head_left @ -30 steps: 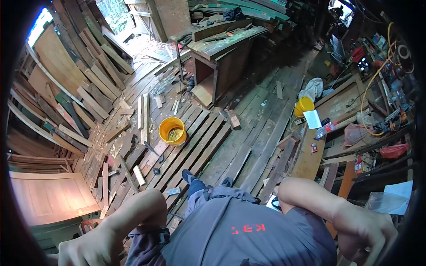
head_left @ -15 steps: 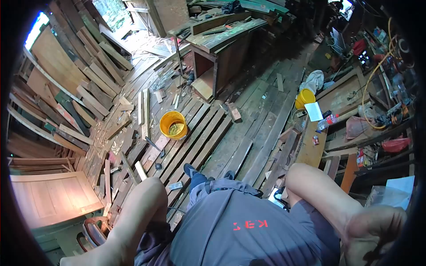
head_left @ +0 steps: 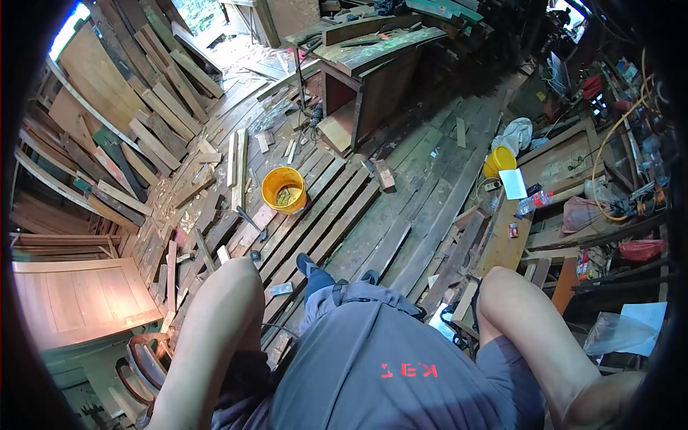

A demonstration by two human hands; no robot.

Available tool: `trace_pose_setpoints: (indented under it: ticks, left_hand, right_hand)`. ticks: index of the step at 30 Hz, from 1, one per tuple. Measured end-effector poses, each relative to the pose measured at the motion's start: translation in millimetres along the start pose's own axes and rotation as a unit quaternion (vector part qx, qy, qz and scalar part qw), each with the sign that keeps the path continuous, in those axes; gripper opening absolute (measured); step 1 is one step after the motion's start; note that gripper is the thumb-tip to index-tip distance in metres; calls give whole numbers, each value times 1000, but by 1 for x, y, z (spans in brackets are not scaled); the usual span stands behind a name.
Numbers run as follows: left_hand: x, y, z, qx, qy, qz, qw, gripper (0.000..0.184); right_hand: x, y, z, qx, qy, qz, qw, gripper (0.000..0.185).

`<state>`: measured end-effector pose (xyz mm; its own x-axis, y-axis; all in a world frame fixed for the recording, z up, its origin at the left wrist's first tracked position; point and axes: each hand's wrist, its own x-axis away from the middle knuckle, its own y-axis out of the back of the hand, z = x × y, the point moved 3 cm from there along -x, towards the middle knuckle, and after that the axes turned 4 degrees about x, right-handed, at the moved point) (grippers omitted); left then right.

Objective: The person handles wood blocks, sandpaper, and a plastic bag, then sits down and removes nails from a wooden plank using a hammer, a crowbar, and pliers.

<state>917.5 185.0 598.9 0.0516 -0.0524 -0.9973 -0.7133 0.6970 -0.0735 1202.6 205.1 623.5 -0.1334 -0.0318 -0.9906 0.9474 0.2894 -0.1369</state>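
My left forearm runs down the left side and out of the bottom edge, so my left hand is out of view. My right forearm bends toward the lower right corner. There my right hand is partly visible, dark and blurred at the rim of the view, with its fingers hidden. Whether it holds anything cannot be made out. Nearest to it lie a white sheet and a clear plastic bag. Below me is my grey shirt with red letters.
A yellow bucket stands on the slatted boards ahead, with a hammer-like tool beside it. Planks lean at the left above a panelled wooden door. A wooden cabinet stands ahead. A bottle lies on the right bench.
My right hand has moved lower and toward the edge, its palm and fingers no longer showing. My left hand has dropped out of view. The camera view has shifted slightly.
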Motion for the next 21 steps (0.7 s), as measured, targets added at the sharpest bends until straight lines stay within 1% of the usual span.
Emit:
trace_pose_setpoints:
  ticks: [21]
  left_hand:
    - [1, -5, -3, -6, 16, 10, 1000, 44]
  right_hand:
    - [-4, 3, 22, 72, -64, 59, 994, 12]
